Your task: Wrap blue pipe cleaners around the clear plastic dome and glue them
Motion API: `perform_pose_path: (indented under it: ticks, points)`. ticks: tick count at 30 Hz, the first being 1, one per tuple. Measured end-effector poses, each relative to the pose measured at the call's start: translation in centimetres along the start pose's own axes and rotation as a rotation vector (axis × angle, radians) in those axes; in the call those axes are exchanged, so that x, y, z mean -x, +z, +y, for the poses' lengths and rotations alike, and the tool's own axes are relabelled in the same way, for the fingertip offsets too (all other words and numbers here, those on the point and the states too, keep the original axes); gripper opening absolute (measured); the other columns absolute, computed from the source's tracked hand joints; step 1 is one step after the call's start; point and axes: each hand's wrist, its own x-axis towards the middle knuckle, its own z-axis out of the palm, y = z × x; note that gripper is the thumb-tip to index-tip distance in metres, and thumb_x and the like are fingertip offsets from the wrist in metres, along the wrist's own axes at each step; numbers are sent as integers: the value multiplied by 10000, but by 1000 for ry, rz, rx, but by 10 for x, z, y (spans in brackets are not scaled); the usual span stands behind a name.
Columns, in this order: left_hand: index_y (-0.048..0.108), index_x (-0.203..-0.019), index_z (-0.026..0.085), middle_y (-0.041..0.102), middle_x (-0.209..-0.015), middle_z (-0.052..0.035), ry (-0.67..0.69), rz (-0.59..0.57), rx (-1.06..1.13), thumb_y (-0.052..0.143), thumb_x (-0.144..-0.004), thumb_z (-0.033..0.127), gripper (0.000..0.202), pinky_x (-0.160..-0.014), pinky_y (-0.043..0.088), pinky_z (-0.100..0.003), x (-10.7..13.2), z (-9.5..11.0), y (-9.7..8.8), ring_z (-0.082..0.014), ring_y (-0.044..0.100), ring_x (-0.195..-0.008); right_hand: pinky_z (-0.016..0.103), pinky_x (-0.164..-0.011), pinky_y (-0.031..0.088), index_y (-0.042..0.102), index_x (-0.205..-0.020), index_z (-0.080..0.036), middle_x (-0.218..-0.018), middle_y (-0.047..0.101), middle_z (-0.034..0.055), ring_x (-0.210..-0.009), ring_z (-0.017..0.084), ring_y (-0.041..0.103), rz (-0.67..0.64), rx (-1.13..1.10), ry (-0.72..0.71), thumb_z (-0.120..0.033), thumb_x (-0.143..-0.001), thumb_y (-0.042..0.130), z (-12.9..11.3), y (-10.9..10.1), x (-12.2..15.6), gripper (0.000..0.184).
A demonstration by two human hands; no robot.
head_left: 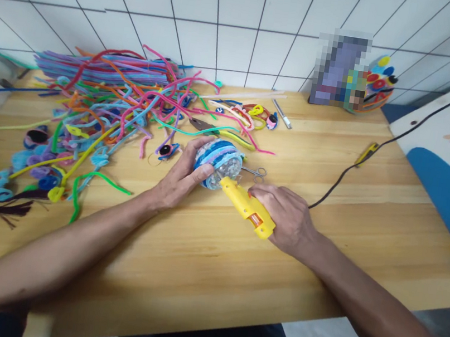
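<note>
My left hand [183, 179] grips a round ball [218, 159] wrapped in blue, white and lilac pipe cleaners, with a clear, shiny patch facing right. In my right hand [288, 216] is a yellow hot glue gun [247, 205], its nozzle up against the clear side of the ball. Whether the tip touches the surface is too small to tell. Small scissors [259, 172] lie just behind the ball. Beyond it rest pliers [217, 131] with yellow-green handles.
Loose pipe cleaners [108, 69] heap across the back left. A black cord [335, 179] with a yellow switch [366, 154] runs over the right side. A utility knife [281, 114] lies near the tiled wall, and a white-and-blue panel [436, 138] stands at right.
</note>
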Motion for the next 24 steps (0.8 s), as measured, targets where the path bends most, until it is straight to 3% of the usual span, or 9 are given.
perform_pose_path:
  ticks: [24]
  points:
    - [440, -1612, 287, 528, -1623, -144, -44, 1, 2, 562, -1087, 651, 650, -1319, 418, -596, 1, 1, 0, -364, 532, -1510, 377, -766, 640, 613, -1258, -228, -1083, 828, 90, -939, 253, 805, 95, 37, 21, -239, -1101, 524, 4, 1, -2, 180]
